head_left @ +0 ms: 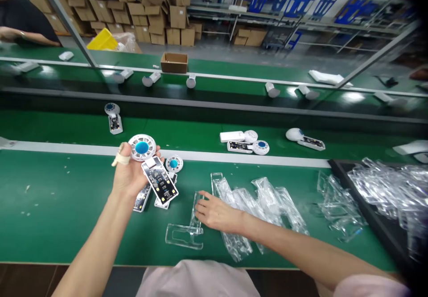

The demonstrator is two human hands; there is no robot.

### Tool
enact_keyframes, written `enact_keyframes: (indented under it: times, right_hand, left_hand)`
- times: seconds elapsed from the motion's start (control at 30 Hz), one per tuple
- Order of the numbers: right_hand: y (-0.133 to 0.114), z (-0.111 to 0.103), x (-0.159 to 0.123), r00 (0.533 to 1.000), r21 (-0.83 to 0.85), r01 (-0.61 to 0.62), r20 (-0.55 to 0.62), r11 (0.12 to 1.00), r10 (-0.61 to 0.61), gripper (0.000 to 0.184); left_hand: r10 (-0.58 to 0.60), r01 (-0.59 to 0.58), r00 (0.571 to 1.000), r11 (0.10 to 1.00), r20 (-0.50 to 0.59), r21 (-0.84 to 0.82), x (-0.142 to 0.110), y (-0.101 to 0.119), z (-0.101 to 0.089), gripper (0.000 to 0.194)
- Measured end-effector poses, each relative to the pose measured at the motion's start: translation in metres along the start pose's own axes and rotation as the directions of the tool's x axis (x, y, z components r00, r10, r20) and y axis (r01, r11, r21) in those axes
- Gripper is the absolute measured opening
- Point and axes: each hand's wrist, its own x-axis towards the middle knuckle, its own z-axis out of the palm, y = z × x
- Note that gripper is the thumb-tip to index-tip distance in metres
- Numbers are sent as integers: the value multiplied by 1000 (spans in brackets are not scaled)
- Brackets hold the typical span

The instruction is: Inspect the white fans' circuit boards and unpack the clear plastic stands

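My left hand (129, 174) is closed around a small white handheld fan (159, 182), whose round head has a blue centre and whose handle shows a bare black circuit board. Tape wraps the thumb. Behind and below it on the bench lie more such fans, one with its round head (174, 163) showing, partly hidden by the held one. My right hand (216, 213) has its fingers bent onto a clear plastic case (194, 219) on the green mat. Another clear plastic case (183, 237) lies in front, touching or overlapping it. Right of the hand lies a row of clear plastic cases (267, 199).
A black tray (371, 212) heaped with clear plastic pieces stands at right, loose clear pieces (341, 208) beside it. More fans (247, 142) lie along the green belt (187, 132). Beyond the divider are a cardboard box (174, 63) and a person's arm (25, 35) at upper left.
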Motion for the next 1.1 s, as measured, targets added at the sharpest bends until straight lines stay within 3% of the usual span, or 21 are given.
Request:
enact_keyframes:
  times: [0.13,0.23,0.33,0.4,0.5,0.57,0.63,0.73,0.87,1.0,1.1]
  right_hand:
    - [-4,-40,4,997,-23,-33,65,999,34,17]
    - [-12,-68,2,967,26,-217,142,976,211,9]
    - [-18,-85,-4,905,162,-419,152,894,397,36]
    - [-18,-93,-7,875,264,-483,169,835,453,55]
    - [-15,-105,-5,837,365,-547,239,754,492,52]
    - [-12,-111,2,819,453,-567,219,688,531,49]
    - [-9,-113,14,771,547,-581,132,603,623,46]
    - [-3,-105,41,626,622,-602,-21,501,779,44]
    - [1,-85,76,480,650,-609,-153,454,864,54]
    - [0,-72,92,418,614,-633,-242,471,876,58]
    - [0,-70,89,444,622,-650,-155,436,883,63]
  left_hand:
    - [46,-48,997,999,54,22,2,-8,-1,52]
    - [83,-85,994,996,65,23,4,-14,0,50]
    - [77,-80,995,996,63,34,7,-21,2,46]
    - [77,-79,996,996,53,43,8,-25,4,44]
    - [86,-89,995,995,54,52,10,-29,7,42]
    - [87,-89,995,995,45,47,10,-30,10,42]
    - [90,-92,995,995,34,39,8,-31,15,43]
    - [92,-93,995,995,28,32,2,-33,26,47]
    - [110,-110,993,994,38,17,-4,-37,39,46]
    - [133,-135,990,990,48,37,-7,-33,45,43]
    - [124,-126,991,991,58,41,-5,-28,48,43]
